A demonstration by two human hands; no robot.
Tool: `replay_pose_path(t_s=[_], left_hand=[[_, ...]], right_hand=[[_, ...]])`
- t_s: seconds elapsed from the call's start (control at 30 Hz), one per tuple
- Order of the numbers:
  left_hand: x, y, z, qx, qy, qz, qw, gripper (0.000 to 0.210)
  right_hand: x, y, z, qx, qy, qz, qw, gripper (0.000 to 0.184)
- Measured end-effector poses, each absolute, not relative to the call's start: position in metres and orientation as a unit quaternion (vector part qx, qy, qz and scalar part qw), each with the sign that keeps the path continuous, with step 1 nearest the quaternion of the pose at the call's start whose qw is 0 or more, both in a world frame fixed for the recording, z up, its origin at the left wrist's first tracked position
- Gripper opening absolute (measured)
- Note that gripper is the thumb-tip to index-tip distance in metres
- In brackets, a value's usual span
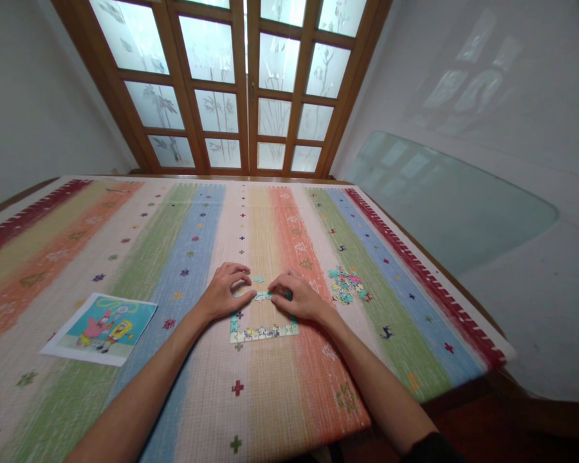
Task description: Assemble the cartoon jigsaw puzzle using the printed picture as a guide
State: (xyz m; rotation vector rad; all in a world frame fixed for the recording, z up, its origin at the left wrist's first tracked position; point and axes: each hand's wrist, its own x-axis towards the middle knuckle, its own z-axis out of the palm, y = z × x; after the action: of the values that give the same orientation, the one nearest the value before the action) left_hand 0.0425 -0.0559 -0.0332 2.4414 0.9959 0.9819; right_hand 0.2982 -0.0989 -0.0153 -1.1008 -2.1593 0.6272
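Forearms [154, 373] inward, left hand [224, 290] and right hand [303, 296] curled at puzzle pieces [262, 297].

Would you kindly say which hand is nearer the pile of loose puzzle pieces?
Right: the right hand lies left of the pile of loose puzzle pieces; the left hand is farther left.

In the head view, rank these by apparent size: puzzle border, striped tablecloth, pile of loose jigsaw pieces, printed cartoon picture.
Largest to smallest:
1. Striped tablecloth
2. Printed cartoon picture
3. Puzzle border, by its outer outline, though partly hidden
4. Pile of loose jigsaw pieces
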Motion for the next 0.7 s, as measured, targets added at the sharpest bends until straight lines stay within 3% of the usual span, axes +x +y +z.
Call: replay_pose_path(t_s=[0.5, 0.7], left_hand=[[0.0434, -0.0561, -0.0333, 0.856, 0.361, 0.336, 0.153, 0.027], [0.0441, -0.053, -0.0369, 0.846, 0.381, 0.341, 0.151, 0.021]], right_hand=[[0.2933, -0.1019, -0.0163, -0.421, -0.828, 0.207, 0.306, 0.012], [0.2951, -0.0969, -0.016, -0.421, -0.812, 0.23, 0.332, 0.009]])
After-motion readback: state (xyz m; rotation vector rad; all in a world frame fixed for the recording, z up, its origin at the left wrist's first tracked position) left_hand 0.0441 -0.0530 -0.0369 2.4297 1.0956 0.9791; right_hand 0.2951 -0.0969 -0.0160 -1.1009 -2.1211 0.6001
